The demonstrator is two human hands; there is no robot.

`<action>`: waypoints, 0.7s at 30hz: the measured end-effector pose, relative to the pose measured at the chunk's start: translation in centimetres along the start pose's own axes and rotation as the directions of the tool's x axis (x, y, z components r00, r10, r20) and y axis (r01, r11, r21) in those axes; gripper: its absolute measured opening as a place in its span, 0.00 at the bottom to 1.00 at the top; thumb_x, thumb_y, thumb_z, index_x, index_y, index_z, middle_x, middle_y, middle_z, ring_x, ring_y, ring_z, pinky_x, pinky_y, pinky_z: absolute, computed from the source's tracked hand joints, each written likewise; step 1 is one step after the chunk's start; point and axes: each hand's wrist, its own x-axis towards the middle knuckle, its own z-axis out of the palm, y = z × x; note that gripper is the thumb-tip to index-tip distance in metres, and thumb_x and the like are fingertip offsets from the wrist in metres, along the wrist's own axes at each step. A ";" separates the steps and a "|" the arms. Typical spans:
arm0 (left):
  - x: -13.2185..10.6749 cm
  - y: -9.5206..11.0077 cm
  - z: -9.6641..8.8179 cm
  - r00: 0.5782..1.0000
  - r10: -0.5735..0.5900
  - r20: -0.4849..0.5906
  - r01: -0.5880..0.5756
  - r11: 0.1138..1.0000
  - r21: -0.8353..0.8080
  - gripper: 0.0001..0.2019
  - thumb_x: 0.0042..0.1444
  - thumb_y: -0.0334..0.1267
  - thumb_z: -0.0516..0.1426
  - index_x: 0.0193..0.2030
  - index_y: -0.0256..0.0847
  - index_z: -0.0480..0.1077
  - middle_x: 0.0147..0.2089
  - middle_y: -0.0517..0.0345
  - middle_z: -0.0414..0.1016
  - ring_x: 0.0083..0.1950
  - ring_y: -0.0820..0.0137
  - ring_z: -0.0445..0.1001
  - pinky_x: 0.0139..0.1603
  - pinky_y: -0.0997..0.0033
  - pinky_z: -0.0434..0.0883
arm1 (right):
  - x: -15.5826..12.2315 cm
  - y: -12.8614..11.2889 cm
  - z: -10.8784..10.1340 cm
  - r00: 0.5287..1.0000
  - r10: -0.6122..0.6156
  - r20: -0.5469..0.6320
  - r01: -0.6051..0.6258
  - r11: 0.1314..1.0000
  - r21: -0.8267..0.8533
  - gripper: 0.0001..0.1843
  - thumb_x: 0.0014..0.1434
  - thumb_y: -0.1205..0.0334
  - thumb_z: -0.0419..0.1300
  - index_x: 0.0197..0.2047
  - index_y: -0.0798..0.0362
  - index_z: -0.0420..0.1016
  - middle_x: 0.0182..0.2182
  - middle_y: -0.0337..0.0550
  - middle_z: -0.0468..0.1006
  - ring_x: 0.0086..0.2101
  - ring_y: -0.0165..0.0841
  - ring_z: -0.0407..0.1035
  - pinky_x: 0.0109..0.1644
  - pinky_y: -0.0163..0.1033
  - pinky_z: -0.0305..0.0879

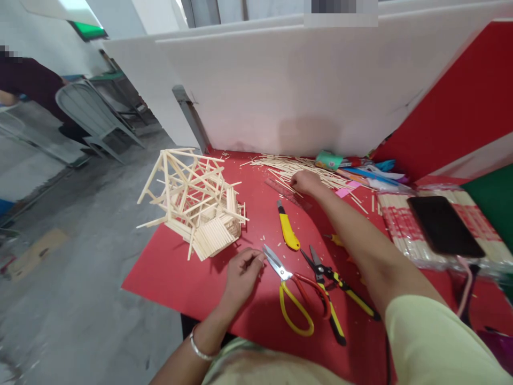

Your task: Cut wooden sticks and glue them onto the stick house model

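Observation:
A model house of thin wooden sticks [196, 206] stands at the left end of the red table [168, 272]. My left hand [241, 272] rests on the table just in front of it, fingers curled, fingertips near the scissors' blades; whether it pinches anything I cannot make out. My right hand [305, 182] reaches far across to the loose pile of sticks [288, 167] at the back, fingers closed over the sticks beside a clear ruler [285, 192].
A yellow utility knife [287, 229], yellow-handled scissors [292, 297] and pliers [334, 286] lie mid-table. A black phone [444, 225] lies on packed stick bundles [404, 235] at right. White boards [312, 91] wall the back. Grey chairs [90, 115] and a person stand at far left.

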 end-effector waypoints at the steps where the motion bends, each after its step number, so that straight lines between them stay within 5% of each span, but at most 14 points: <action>1: 0.0 -0.1 0.1 1.000 -0.001 0.002 0.001 1.000 -0.007 0.12 0.61 0.43 0.57 0.30 0.37 0.72 0.26 0.60 0.67 0.25 0.75 0.65 0.28 0.75 0.62 | 0.0 -0.3 0.0 1.000 0.011 0.000 -0.011 1.000 -0.006 0.16 0.55 0.58 0.62 0.47 0.49 0.81 0.48 0.51 0.80 0.47 0.38 0.71 0.51 0.39 0.63; 6: -0.2 -0.1 0.2 1.000 0.010 -0.014 -0.010 1.000 -0.015 0.13 0.60 0.43 0.57 0.29 0.37 0.72 0.25 0.60 0.67 0.25 0.75 0.65 0.28 0.75 0.63 | -0.1 -1.5 -0.2 1.000 0.029 0.001 -0.029 1.000 -0.002 0.19 0.49 0.62 0.66 0.45 0.58 0.82 0.47 0.61 0.79 0.48 0.46 0.71 0.51 0.44 0.64; 10: -0.9 0.5 -0.6 0.999 0.025 -0.031 -0.026 0.999 -0.036 0.13 0.60 0.43 0.58 0.30 0.36 0.74 0.27 0.59 0.69 0.25 0.76 0.65 0.27 0.75 0.63 | -2.3 -2.0 -2.1 0.999 -0.038 -0.011 0.039 0.996 0.085 0.13 0.52 0.65 0.62 0.40 0.59 0.82 0.40 0.56 0.82 0.43 0.43 0.75 0.45 0.40 0.66; 14: -2.4 0.8 -1.5 0.999 -0.043 -0.026 0.039 0.986 -0.160 0.14 0.58 0.48 0.59 0.32 0.37 0.73 0.26 0.59 0.70 0.23 0.76 0.65 0.23 0.76 0.63 | -9.3 -3.5 -4.2 0.981 -0.173 -0.092 0.191 0.949 0.252 0.15 0.62 0.58 0.54 0.46 0.51 0.79 0.38 0.41 0.83 0.37 0.32 0.76 0.39 0.32 0.67; 17: -3.4 0.5 -1.8 0.994 -0.095 -0.049 0.076 0.950 -0.304 0.16 0.56 0.51 0.60 0.32 0.37 0.71 0.23 0.61 0.69 0.19 0.78 0.63 0.19 0.78 0.59 | -16.7 -5.9 -4.6 0.934 -0.219 -0.283 0.339 0.794 0.505 0.14 0.61 0.53 0.56 0.45 0.47 0.79 0.34 0.38 0.83 0.33 0.32 0.76 0.37 0.34 0.69; 21: -3.3 -1.1 -2.3 0.983 -0.137 -0.121 0.083 0.924 -0.375 0.17 0.52 0.52 0.63 0.34 0.37 0.72 0.22 0.61 0.69 0.18 0.79 0.62 0.17 0.79 0.58 | -22.1 -9.0 -3.5 0.867 -0.099 -0.489 0.351 0.818 0.456 0.13 0.62 0.57 0.55 0.44 0.47 0.80 0.40 0.41 0.83 0.38 0.34 0.76 0.45 0.37 0.70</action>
